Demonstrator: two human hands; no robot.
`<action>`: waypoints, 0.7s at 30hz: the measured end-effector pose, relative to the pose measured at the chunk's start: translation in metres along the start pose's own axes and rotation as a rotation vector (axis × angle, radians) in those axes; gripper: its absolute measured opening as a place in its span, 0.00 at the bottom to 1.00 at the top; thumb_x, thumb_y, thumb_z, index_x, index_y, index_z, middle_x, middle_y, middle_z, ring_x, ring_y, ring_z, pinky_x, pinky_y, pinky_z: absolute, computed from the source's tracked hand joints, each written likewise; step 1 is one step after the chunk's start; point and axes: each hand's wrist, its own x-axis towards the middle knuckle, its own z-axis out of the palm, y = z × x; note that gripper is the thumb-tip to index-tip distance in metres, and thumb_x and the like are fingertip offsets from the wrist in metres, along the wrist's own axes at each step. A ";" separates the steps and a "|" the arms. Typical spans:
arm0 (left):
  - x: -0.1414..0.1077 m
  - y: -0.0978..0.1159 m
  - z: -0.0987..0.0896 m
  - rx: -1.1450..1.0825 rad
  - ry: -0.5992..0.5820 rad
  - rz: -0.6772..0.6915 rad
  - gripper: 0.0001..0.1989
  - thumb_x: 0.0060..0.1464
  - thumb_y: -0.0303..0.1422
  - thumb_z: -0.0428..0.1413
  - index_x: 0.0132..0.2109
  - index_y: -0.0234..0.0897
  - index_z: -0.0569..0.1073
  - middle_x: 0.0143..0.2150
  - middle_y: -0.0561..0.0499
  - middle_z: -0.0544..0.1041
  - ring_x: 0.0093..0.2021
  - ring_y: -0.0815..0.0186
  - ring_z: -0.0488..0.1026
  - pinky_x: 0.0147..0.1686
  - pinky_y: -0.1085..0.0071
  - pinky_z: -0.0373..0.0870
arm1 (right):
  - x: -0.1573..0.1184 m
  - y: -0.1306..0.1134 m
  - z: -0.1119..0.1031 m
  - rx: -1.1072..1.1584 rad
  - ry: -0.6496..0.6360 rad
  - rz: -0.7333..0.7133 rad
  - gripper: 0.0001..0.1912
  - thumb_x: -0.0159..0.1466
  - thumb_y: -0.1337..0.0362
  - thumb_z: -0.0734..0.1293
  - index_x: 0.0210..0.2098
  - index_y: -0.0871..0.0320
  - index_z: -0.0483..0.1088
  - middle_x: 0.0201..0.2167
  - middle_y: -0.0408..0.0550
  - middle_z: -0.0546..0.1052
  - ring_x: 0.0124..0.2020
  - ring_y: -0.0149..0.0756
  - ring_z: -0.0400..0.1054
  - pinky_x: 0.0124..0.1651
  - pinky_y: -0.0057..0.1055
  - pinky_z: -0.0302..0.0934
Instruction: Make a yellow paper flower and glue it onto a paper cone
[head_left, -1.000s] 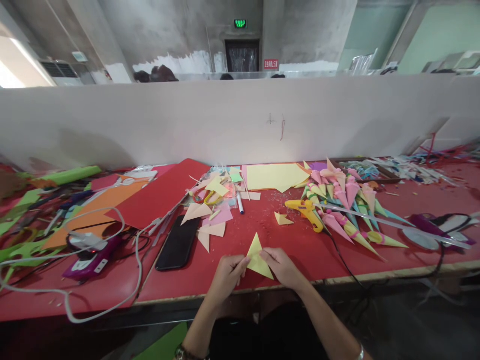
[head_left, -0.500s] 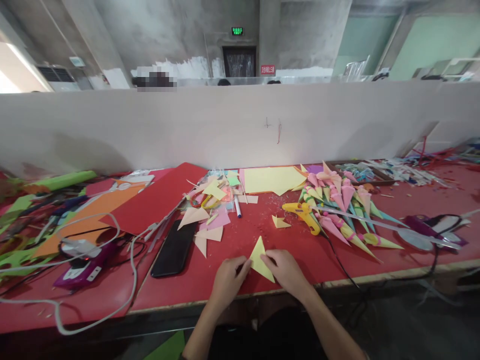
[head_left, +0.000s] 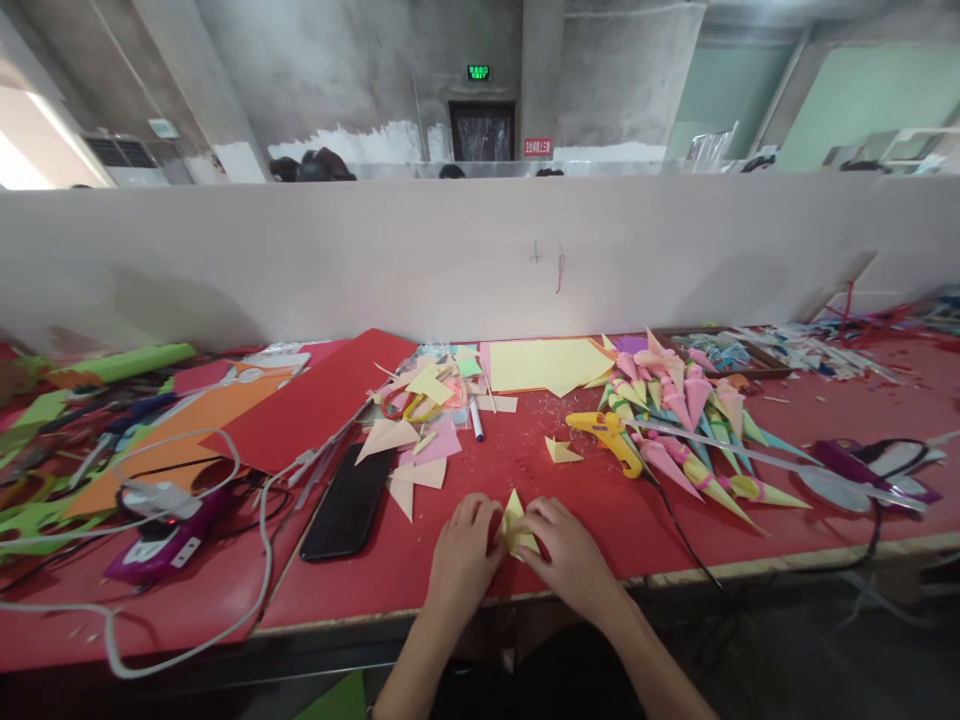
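A small piece of yellow paper (head_left: 516, 526) is between my two hands, just above the table's front edge. My left hand (head_left: 466, 548) pinches its left side, fingers bent over it. On its right side, my right hand (head_left: 564, 545) grips with thumb and fingers. The paper's pointed top shows between the fingertips; its side corners are hidden by my hands. Beyond it lies a small folded yellow paper piece (head_left: 561, 450). To the right of that rests a yellow hot glue gun (head_left: 611, 437) with a long clear glue stick in its back.
Several paper cones (head_left: 694, 400) are heaped at right. A black phone (head_left: 349, 503), paper scraps (head_left: 427, 475) and a white marker (head_left: 477, 418) lie left of centre. Red card sheets (head_left: 315, 395), a purple power strip (head_left: 169, 540) and white cables are further left. A white partition (head_left: 375, 260) stands behind.
The yellow paper was a flat, larger triangle; now it looks smaller and folded. Both hands have closed in around it, with more fingers over the sides.
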 end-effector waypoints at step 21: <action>-0.002 0.000 -0.010 -0.027 -0.215 0.097 0.12 0.51 0.24 0.49 0.41 0.41 0.71 0.37 0.51 0.71 0.38 0.66 0.67 0.35 0.73 0.62 | 0.002 0.001 -0.006 -0.020 -0.138 -0.019 0.08 0.57 0.68 0.62 0.37 0.56 0.69 0.34 0.44 0.69 0.36 0.31 0.63 0.37 0.23 0.55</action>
